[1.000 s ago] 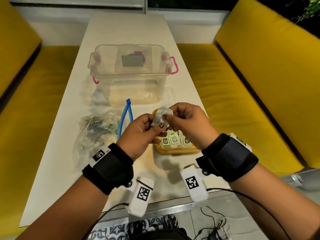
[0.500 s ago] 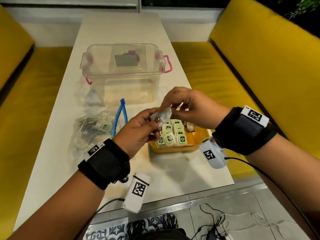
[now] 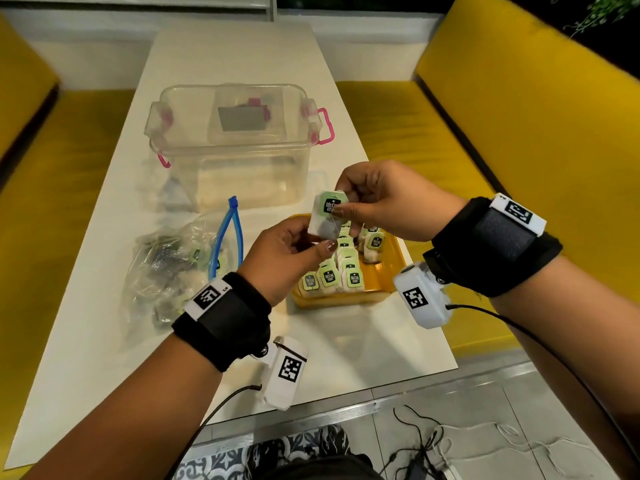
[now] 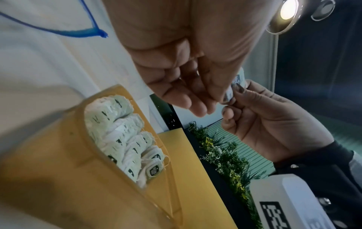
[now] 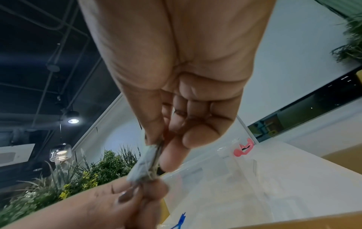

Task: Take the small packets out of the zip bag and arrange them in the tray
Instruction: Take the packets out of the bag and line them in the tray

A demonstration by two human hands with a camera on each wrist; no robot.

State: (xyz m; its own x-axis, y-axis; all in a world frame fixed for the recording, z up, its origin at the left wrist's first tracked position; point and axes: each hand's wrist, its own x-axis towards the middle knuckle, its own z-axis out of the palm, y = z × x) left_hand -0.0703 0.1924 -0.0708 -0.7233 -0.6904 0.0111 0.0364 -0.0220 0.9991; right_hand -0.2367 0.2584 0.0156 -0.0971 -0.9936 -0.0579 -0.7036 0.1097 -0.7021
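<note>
Zip bag [image 3: 173,271] lies flat on the white table [image 3: 86,306], left of the yellow tray [image 3: 391,271]. Left hand [image 3: 287,251] pinches the lower edge of 1 packet [image 3: 327,218] between thumb and fingers. Right hand [image 3: 388,199] pinches its upper green label. Packet is held upright above the tray, which holds rows of packets.

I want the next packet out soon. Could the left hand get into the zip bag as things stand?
Probably not yet: the left hand pinches a packet together with the right hand. The zip bag lies open beside it, nothing blocking.
</note>
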